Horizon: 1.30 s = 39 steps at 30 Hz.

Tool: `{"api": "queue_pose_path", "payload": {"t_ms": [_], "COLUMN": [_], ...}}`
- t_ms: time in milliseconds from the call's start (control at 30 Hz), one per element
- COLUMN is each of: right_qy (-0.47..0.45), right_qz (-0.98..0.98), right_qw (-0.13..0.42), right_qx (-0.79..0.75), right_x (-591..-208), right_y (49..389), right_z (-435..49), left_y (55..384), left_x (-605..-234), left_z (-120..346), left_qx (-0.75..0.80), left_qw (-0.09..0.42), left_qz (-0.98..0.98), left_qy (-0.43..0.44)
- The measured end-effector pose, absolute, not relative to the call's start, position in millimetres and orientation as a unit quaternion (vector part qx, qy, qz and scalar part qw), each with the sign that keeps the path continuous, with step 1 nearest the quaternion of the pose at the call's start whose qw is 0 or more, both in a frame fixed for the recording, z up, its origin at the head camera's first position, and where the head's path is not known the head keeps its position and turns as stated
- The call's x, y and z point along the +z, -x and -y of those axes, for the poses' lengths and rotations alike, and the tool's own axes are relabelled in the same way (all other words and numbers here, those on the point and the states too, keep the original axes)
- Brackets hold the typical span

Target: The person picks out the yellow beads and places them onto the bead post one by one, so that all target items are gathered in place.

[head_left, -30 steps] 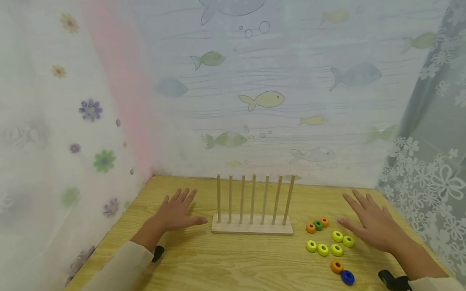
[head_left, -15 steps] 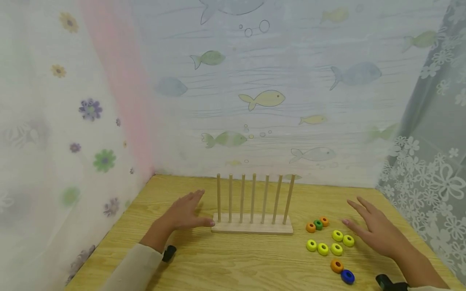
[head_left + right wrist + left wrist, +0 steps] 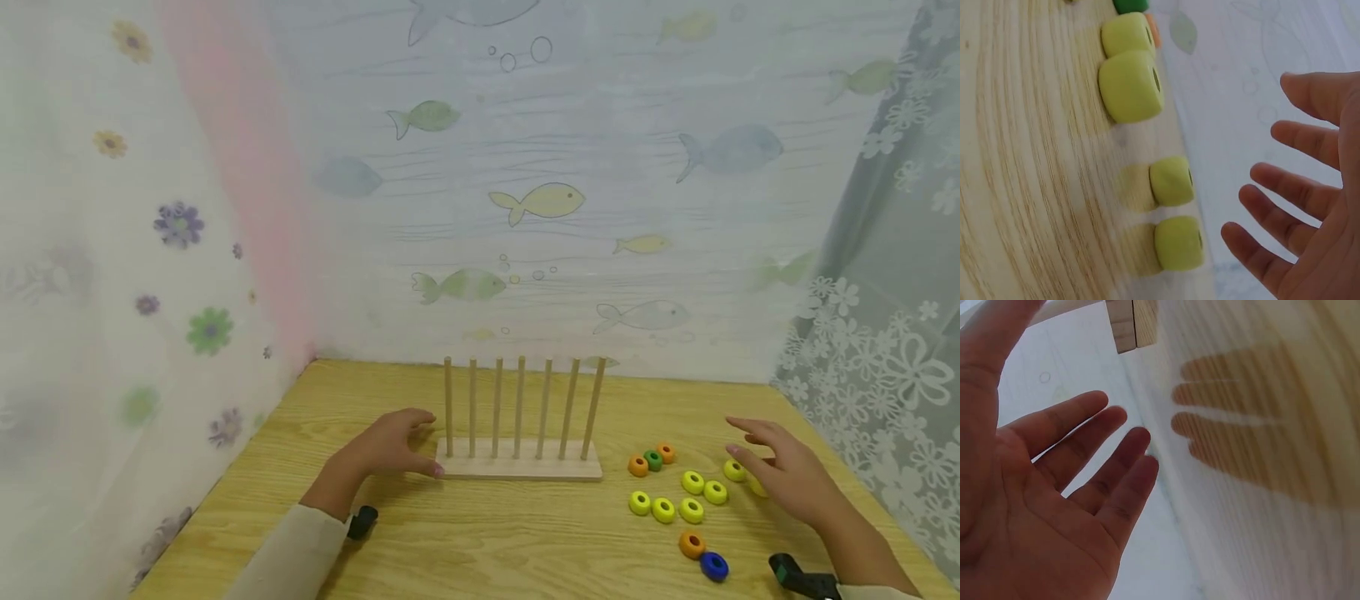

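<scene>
My left hand (image 3: 386,446) hovers beside the left end of a wooden peg stand (image 3: 517,469), its thumb tip right at the base's corner. Several upright pegs rise from the stand, all bare. In the left wrist view the fingers of that hand (image 3: 1072,481) are spread and hold nothing, with the stand's end (image 3: 1124,328) beyond them. My right hand (image 3: 795,479) is held above the table's right side, fingers loosely bent and nothing in them. Two yellow beads (image 3: 734,471) lie by it, one partly covered. The right wrist view shows yellow beads (image 3: 1179,242) apart from its fingertips.
More yellow beads (image 3: 663,510) lie right of the stand. Two orange beads (image 3: 638,466) flank a green bead (image 3: 653,460) farther back. Nearer the front, an orange bead (image 3: 692,545) touches a blue bead (image 3: 715,566). Printed curtains (image 3: 555,250) hang behind the wooden table (image 3: 480,542).
My left hand has moved right to the stand's end, its fingers drawing in. The right hand has lowered and bent its fingers; two more yellow beads now show beside it.
</scene>
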State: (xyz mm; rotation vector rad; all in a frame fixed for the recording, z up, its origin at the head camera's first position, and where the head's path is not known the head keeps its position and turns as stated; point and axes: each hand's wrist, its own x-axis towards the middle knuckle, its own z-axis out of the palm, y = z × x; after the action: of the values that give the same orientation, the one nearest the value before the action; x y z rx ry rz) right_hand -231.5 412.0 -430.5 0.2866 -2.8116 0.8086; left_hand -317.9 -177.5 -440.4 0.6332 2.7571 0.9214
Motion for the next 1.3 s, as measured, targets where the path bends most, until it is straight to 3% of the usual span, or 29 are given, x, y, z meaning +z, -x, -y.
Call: {"api": "queue_pose_path", "payload": {"t_ms": [233,833,1300], "right_qy": [-0.064,-0.019,-0.042], "right_qz": [0.948,0.946,0.957], "right_qw": [0.103,0.021,0.004], "right_qx": [0.295,0.322,0.288], "right_x": [-440,-455,-457], "right_y": [232,238,240], "right_z": [-427,-437,-438], "left_y": [316,318,320], "left_x": [-437,-446,-449], "left_z": [173,168,165], "left_qx": [0.325,0.369,0.38], "left_qw": [0.085,0.115,0.132], "left_qz": [-0.919,-0.897,-0.892], "left_qy": [-0.205,-0.215,-0.205]}}
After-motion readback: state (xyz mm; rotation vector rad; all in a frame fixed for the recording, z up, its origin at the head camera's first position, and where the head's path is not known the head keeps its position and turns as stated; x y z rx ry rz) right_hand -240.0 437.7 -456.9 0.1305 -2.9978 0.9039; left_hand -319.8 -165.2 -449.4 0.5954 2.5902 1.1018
